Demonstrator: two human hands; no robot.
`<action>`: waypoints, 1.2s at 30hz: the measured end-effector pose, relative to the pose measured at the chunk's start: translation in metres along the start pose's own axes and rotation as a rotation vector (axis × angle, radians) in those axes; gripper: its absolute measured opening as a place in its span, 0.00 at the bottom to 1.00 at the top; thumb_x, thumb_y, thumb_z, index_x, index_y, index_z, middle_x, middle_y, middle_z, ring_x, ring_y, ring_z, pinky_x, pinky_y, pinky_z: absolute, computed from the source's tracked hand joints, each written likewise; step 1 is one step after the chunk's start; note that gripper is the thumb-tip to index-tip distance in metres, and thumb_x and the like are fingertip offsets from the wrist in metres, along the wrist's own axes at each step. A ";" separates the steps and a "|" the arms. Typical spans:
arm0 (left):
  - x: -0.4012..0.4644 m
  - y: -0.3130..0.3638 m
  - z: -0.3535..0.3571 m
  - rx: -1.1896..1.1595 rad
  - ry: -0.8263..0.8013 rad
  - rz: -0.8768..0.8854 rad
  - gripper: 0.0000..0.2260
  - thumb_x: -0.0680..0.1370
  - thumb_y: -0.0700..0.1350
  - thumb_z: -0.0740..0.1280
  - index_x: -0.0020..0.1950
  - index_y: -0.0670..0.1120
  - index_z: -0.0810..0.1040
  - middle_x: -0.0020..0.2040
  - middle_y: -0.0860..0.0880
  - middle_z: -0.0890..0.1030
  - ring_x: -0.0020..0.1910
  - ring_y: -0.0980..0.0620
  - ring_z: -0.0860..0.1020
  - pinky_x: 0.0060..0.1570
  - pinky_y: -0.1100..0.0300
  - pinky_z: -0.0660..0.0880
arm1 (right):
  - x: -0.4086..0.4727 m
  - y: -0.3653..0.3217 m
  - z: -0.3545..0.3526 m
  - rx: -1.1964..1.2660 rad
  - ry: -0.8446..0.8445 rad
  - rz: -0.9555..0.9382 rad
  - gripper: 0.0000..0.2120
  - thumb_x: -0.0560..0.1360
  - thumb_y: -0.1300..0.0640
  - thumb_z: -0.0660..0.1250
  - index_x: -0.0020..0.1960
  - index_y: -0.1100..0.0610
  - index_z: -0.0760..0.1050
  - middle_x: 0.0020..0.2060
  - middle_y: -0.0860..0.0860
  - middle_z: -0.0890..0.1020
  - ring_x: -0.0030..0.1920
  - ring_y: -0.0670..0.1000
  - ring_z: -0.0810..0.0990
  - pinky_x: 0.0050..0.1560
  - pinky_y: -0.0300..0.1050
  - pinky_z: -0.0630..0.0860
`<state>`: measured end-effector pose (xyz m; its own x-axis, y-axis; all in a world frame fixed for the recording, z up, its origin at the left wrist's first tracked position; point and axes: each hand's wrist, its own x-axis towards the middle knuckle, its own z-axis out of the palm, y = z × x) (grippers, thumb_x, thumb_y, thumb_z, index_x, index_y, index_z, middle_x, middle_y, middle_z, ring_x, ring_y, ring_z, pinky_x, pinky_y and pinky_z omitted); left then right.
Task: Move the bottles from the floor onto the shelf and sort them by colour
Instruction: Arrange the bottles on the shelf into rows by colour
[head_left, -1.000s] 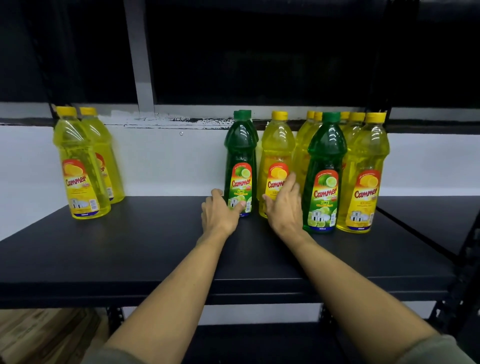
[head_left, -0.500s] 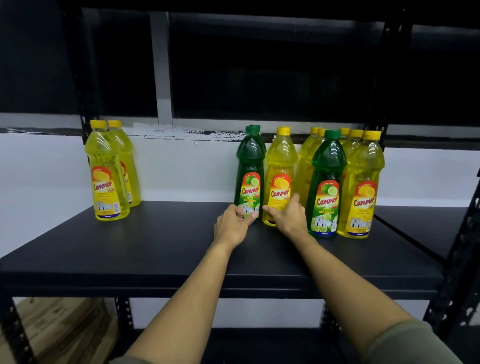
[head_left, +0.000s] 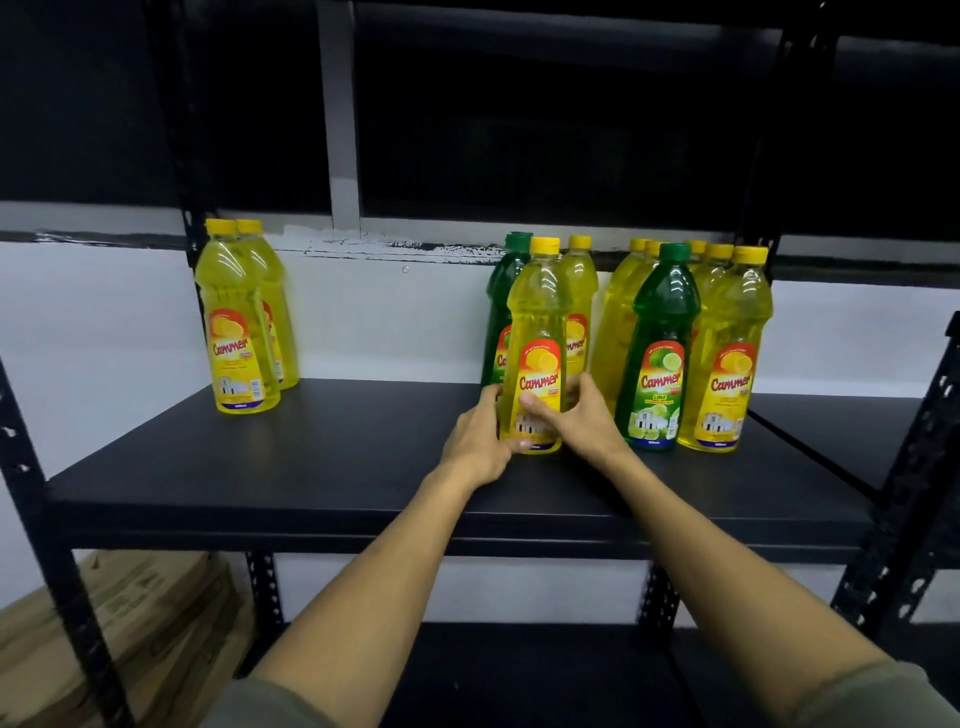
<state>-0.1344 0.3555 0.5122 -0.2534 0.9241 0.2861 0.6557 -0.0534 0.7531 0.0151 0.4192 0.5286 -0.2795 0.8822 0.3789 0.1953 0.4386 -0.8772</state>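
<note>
Both hands, left hand (head_left: 480, 441) and right hand (head_left: 582, 423), are gripping a yellow bottle (head_left: 535, 348) on the shelf (head_left: 322, 467); sorting is looking partly done; green bottles (head_left: 662, 353) are sitting mixed among yellows.

Single head-worn wide-angle view. I look forward and slightly down onto the black shelf (head_left: 311, 467) from close in front, at arm's reach, its front edge crossing the frame below centre. Both forearms enter from 5 and 7 o'clock. Bottles stand toward 12 o'clock; wide-angle bending curves the uprights at the edges.
</note>
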 end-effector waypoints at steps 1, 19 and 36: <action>-0.001 -0.002 -0.004 0.001 0.002 -0.014 0.35 0.74 0.48 0.77 0.75 0.56 0.62 0.65 0.47 0.79 0.62 0.44 0.79 0.63 0.42 0.76 | 0.000 -0.004 0.001 0.013 -0.011 0.007 0.31 0.71 0.46 0.77 0.66 0.56 0.67 0.54 0.45 0.78 0.53 0.43 0.80 0.43 0.32 0.75; -0.071 -0.141 -0.235 0.659 0.064 -0.354 0.24 0.80 0.66 0.60 0.72 0.58 0.74 0.69 0.48 0.78 0.69 0.43 0.74 0.65 0.48 0.73 | 0.014 -0.066 0.132 0.182 -0.350 -0.043 0.20 0.71 0.53 0.78 0.61 0.57 0.79 0.49 0.48 0.86 0.44 0.43 0.87 0.41 0.35 0.81; -0.087 -0.175 -0.275 0.239 0.293 -0.381 0.33 0.70 0.78 0.59 0.71 0.67 0.71 0.67 0.55 0.80 0.68 0.46 0.77 0.66 0.43 0.73 | 0.026 -0.125 0.348 0.349 -0.464 -0.147 0.33 0.69 0.49 0.80 0.69 0.54 0.71 0.58 0.50 0.82 0.53 0.47 0.83 0.50 0.43 0.82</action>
<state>-0.4221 0.1807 0.5184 -0.6706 0.7148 0.1981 0.6134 0.3842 0.6900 -0.3440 0.3280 0.5457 -0.6768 0.6152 0.4043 -0.1750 0.3990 -0.9001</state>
